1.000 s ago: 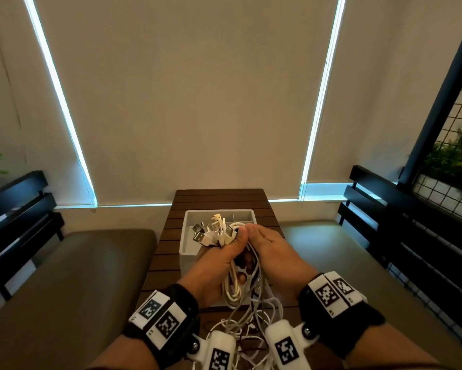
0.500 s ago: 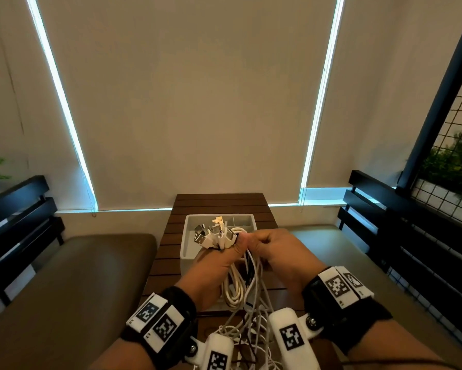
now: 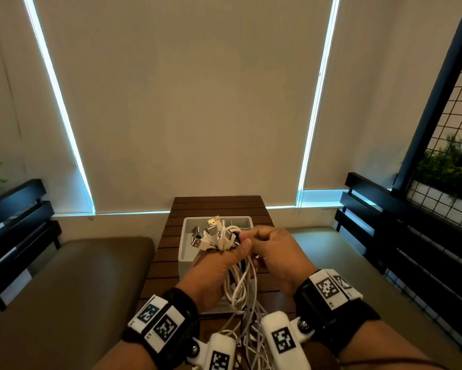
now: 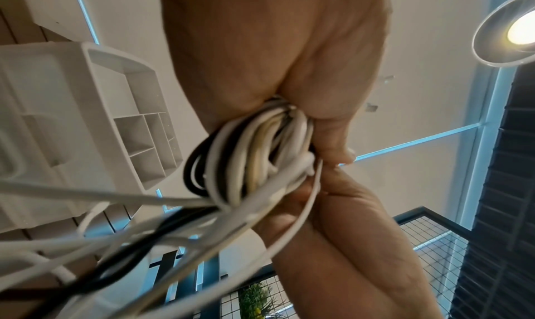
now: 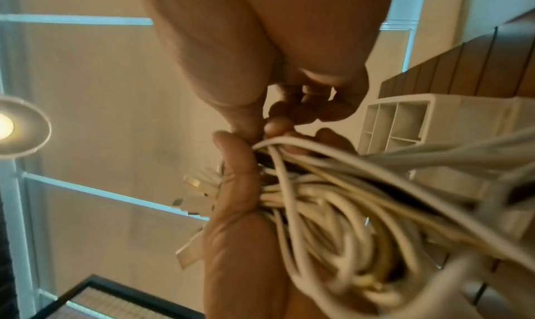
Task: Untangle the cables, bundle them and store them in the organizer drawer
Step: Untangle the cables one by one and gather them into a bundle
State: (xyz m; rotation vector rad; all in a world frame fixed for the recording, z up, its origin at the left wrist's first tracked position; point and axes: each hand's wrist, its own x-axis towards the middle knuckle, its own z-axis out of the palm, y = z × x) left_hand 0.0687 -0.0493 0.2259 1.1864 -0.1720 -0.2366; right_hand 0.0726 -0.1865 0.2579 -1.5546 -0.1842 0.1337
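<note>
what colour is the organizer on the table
White organizer, clearest in the left wrist view.

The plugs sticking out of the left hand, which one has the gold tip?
The topmost plug, poking highest above the left hand over the white organizer. Its metal end looks gold; the other plugs fanned out lower left show silver ends.

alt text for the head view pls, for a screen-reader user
Both hands hold a bundle of cables above a white organizer drawer on a slatted wooden table: the left hand grips the coil, USB plugs fanning out, while the right hand pinches strands.
</note>
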